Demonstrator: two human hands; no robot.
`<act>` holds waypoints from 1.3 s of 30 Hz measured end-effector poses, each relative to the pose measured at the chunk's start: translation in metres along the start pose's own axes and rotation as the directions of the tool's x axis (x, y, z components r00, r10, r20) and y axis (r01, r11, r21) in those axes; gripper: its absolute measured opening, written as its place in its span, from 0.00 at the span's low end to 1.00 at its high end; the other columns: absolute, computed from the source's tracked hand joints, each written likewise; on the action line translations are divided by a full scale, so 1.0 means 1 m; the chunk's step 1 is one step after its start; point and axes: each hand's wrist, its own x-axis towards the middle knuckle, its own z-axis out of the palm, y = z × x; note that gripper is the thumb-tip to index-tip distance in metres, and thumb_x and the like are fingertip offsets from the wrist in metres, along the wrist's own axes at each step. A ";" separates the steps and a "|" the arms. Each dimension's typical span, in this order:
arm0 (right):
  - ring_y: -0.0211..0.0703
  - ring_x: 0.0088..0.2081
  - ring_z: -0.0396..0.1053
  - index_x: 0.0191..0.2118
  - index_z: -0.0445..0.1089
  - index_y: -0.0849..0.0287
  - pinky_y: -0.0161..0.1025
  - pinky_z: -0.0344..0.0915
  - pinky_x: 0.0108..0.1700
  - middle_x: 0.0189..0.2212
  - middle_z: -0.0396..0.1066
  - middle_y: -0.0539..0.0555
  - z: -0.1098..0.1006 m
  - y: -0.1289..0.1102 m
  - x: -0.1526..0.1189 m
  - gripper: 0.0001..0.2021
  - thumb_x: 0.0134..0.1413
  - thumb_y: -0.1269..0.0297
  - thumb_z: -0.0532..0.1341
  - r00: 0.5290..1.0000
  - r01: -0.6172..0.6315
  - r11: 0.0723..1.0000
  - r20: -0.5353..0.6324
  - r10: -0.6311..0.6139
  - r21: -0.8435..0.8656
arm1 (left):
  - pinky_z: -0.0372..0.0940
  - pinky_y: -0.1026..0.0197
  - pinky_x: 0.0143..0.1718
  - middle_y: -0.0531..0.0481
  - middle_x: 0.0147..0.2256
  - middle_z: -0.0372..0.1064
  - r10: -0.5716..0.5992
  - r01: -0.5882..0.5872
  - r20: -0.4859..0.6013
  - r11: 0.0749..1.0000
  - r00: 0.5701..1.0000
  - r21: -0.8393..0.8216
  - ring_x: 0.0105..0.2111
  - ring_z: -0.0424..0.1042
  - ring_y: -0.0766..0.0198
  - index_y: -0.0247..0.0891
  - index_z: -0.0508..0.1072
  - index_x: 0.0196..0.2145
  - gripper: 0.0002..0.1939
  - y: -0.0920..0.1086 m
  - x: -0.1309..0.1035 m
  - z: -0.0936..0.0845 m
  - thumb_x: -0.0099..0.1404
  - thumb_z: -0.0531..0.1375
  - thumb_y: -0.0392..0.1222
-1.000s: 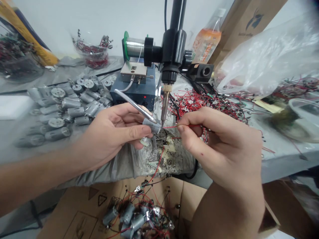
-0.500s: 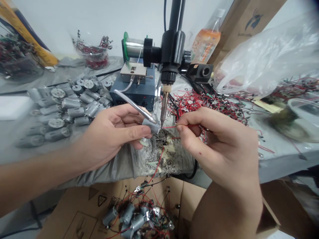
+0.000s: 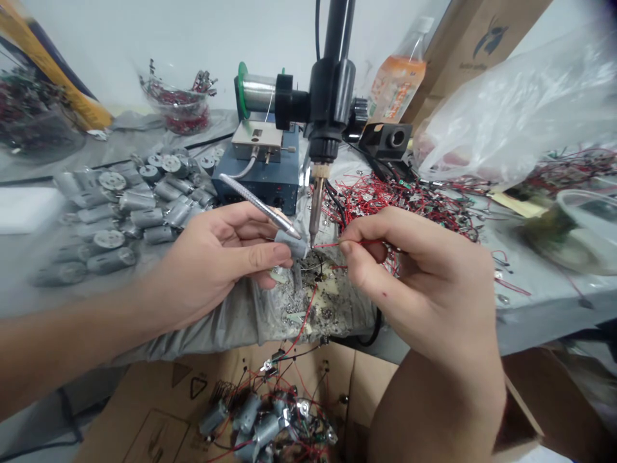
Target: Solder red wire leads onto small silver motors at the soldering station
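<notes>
My left hand is closed around a small grey electric motor, its terminal end turned to the right. Right beside that end points the tip of a soldering iron, fixed upright in a black stand. A flexible metal solder feed tube reaches over my left fingers toward the tip. Between thumb and forefinger my right hand pinches a red wire, whose end meets the motor at the iron's tip. Whether the wire is joined there is too small to tell.
Loose grey motors lie at left. Behind stand a blue solder feeder and a solder spool. Red wires are heaped behind my right hand. A cardboard box below holds wired motors. A bottle stands at the back.
Both hands keep their grips, with the motor and red wire still at the iron's tip. My right hand has shifted very slightly left.
</notes>
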 end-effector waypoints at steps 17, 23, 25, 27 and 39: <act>0.40 0.30 0.73 0.40 0.79 0.51 0.40 0.69 0.34 0.32 0.81 0.47 -0.004 0.001 0.000 0.08 0.74 0.72 0.67 0.999 0.028 1.000 0.031 -0.028 0.002 | 0.75 0.75 0.25 0.52 0.34 0.89 -0.020 0.021 -0.019 0.997 1.000 0.079 0.31 0.87 0.63 0.43 0.94 0.38 0.20 -0.002 -0.002 -0.007 0.52 0.93 0.31; 0.38 0.30 0.72 0.40 0.78 0.53 0.39 0.67 0.34 0.31 0.77 0.46 -0.006 0.000 -0.001 0.09 0.76 0.71 0.66 0.997 0.048 0.998 0.057 -0.046 -0.036 | 0.78 0.75 0.27 0.51 0.34 0.90 -0.036 0.038 -0.025 0.991 0.999 0.125 0.32 0.90 0.61 0.44 0.94 0.40 0.20 -0.006 -0.006 -0.013 0.54 0.94 0.34; 0.37 0.30 0.72 0.40 0.78 0.53 0.39 0.66 0.33 0.30 0.76 0.46 -0.007 0.000 -0.001 0.09 0.76 0.71 0.66 0.997 0.043 0.999 0.066 -0.041 -0.032 | 0.79 0.74 0.28 0.51 0.33 0.90 -0.044 0.046 -0.017 0.992 0.999 0.117 0.32 0.91 0.60 0.43 0.93 0.40 0.21 -0.006 -0.007 -0.014 0.53 0.94 0.33; 0.38 0.30 0.72 0.40 0.78 0.52 0.39 0.65 0.32 0.30 0.75 0.46 -0.008 -0.001 0.000 0.09 0.76 0.71 0.67 0.997 0.045 0.999 0.062 -0.043 -0.028 | 0.80 0.75 0.30 0.52 0.34 0.90 -0.054 0.055 -0.008 0.993 0.998 0.103 0.33 0.92 0.60 0.43 0.93 0.40 0.22 -0.006 -0.008 -0.015 0.53 0.94 0.32; 0.38 0.28 0.71 0.41 0.79 0.52 0.39 0.61 0.29 0.30 0.78 0.46 -0.010 0.000 -0.001 0.08 0.77 0.70 0.69 0.995 0.058 0.998 0.086 -0.055 -0.027 | 0.88 0.67 0.38 0.49 0.36 0.91 -0.054 0.054 -0.003 0.991 0.999 0.125 0.35 0.93 0.57 0.41 0.92 0.40 0.23 -0.003 -0.009 -0.014 0.53 0.94 0.34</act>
